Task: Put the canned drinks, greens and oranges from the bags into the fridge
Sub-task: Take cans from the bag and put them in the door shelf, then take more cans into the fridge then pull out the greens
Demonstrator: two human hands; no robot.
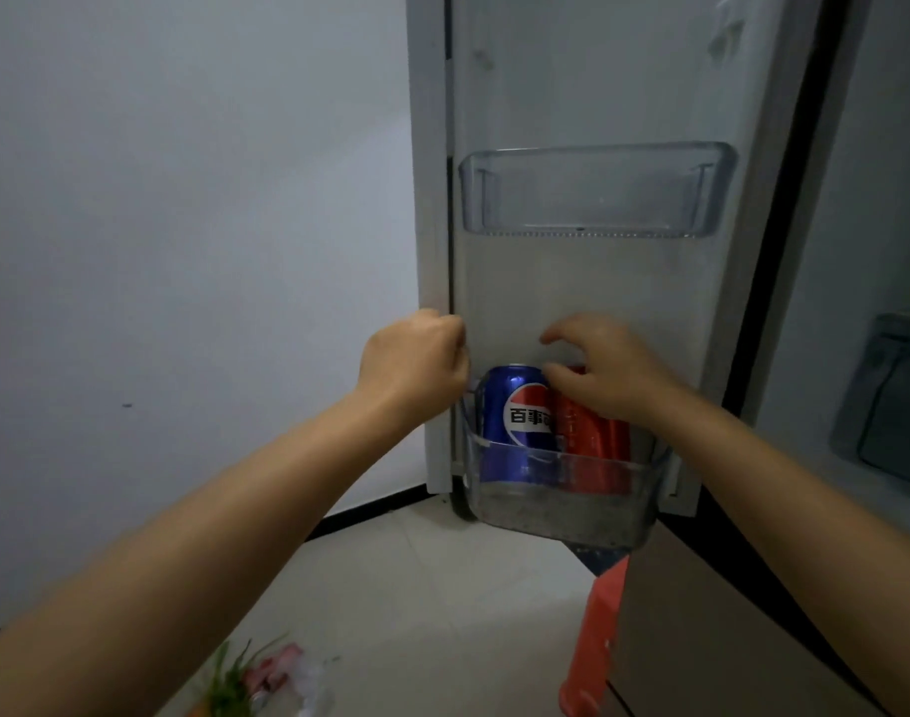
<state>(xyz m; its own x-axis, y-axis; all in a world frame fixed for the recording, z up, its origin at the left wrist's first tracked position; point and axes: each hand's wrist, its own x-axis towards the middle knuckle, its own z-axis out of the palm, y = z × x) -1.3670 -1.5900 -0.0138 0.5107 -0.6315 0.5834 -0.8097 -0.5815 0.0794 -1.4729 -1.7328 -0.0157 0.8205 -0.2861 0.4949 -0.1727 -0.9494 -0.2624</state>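
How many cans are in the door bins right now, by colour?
Blue can, lower door bin: 1
Red can, same bin, under the right hand: 1
Upper door bin: 0 cans
Total: 2 cans

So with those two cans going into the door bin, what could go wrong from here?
The red can stands tight against the blue can in the lower door bin; the right hand could knock one over as it lets go. The greens lie on the floor by the person, easy to tread on.
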